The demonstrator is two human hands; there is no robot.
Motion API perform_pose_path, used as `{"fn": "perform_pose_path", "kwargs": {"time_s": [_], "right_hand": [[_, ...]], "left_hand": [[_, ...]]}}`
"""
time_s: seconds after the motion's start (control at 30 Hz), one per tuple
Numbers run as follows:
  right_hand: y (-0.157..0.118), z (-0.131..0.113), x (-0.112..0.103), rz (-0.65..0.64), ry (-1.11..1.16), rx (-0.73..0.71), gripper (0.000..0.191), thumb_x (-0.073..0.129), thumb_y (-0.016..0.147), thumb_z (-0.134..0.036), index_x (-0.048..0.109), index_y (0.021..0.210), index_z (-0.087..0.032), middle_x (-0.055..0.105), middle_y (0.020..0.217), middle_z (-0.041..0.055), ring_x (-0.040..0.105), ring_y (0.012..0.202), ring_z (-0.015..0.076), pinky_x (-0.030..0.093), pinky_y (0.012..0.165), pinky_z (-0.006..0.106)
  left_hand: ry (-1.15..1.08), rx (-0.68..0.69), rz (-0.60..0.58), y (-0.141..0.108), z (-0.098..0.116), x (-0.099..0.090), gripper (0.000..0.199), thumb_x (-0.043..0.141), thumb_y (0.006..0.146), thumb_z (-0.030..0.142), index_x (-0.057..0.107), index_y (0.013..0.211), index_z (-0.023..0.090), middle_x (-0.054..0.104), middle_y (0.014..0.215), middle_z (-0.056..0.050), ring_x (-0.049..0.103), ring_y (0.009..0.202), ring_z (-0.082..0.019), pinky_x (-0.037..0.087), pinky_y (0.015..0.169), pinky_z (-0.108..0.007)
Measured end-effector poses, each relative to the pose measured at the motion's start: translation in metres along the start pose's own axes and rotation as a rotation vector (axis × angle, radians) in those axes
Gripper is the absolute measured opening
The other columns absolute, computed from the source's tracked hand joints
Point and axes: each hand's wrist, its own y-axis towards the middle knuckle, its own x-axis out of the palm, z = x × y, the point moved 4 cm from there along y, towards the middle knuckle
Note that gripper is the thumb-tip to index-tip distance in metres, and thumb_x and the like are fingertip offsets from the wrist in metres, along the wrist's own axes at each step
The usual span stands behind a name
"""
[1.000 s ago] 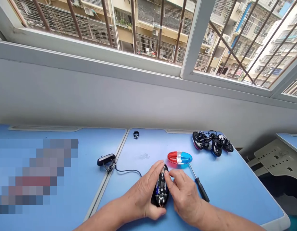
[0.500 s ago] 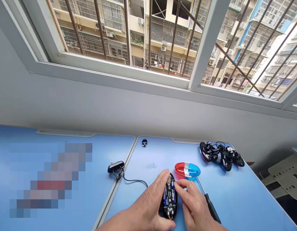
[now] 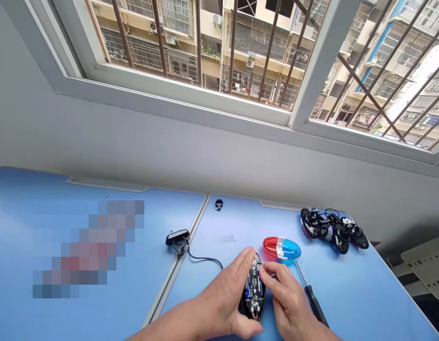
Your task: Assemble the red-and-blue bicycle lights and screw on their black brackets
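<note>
On the blue worktop (image 3: 237, 222), a black cabled clip (image 3: 177, 237) is lying at far left. You are cradling a black oval housing with exposed circuit board (image 3: 254, 293) in your left hand (image 3: 219, 308), grip closed around it. Your right hand (image 3: 288, 300) is pressing its fingertips against the housing's right edge. Just beyond are a red-and-blue lens cover (image 3: 281, 248), then a black-handled screwdriver (image 3: 316, 305) and a wired black cluster (image 3: 333, 232).

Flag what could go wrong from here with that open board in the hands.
The right hand touches the exposed circuit board, so parts could get bent. The thin black wire runs toward the left hand and might snag. The screwdriver lies beside the right hand and could get knocked.
</note>
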Motion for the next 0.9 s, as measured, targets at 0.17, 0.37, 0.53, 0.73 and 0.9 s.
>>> {"fn": "perform_pose_path", "kwargs": {"time_s": [0.17,0.37,0.53,0.73,0.9], "right_hand": [[0.001,0.002,0.002,-0.002,-0.035,0.004,0.059,0.033,0.087,0.001,0.043,0.140,-0.022,0.059,0.112,0.0134,0.061,0.096,0.0223,0.058,0.073,0.039],[0.006,0.005,-0.004,0.057,-0.007,0.060,0.041,0.040,0.092,-0.008,0.054,0.128,-0.023,0.065,0.110,0.0111,0.065,0.099,0.0213,0.059,0.081,0.036],[-0.009,0.010,-0.001,-0.035,-0.118,0.187,0.052,0.056,0.090,-0.027,0.042,0.140,-0.023,0.065,0.121,0.0131,0.068,0.100,0.0257,0.061,0.073,0.033],[-0.014,0.006,0.016,-0.172,-0.200,0.157,0.092,0.074,0.072,-0.040,0.028,0.149,-0.019,0.057,0.134,0.0175,0.061,0.114,0.0365,0.057,0.087,0.044],[-0.021,0.011,0.006,-0.211,-0.269,0.129,0.088,0.066,0.080,-0.021,0.017,0.153,-0.023,0.049,0.143,0.0136,0.054,0.125,0.0330,0.055,0.095,0.042]], "left_hand": [[0.041,-0.028,0.007,0.002,0.004,-0.002,0.100,0.081,0.049,0.033,0.032,0.135,0.018,0.046,0.131,-0.013,0.045,0.122,-0.037,0.042,0.104,-0.047],[0.241,0.062,0.127,-0.001,-0.012,0.000,0.115,0.081,0.056,0.057,0.022,0.144,0.014,0.034,0.146,-0.026,0.034,0.133,-0.049,0.034,0.107,-0.062],[0.336,0.057,0.171,-0.003,-0.015,0.004,0.125,0.078,0.052,0.067,0.020,0.147,0.008,0.036,0.145,-0.032,0.033,0.131,-0.053,0.031,0.104,-0.069],[0.379,-0.084,0.013,-0.004,0.006,0.002,0.122,0.078,0.052,0.044,0.017,0.151,0.008,0.026,0.152,-0.030,0.024,0.138,-0.050,0.018,0.111,-0.066],[0.338,-0.138,-0.041,-0.012,0.019,-0.031,0.102,0.073,0.062,0.029,0.025,0.151,0.016,0.031,0.153,-0.022,0.026,0.140,-0.043,0.024,0.111,-0.062]]}}
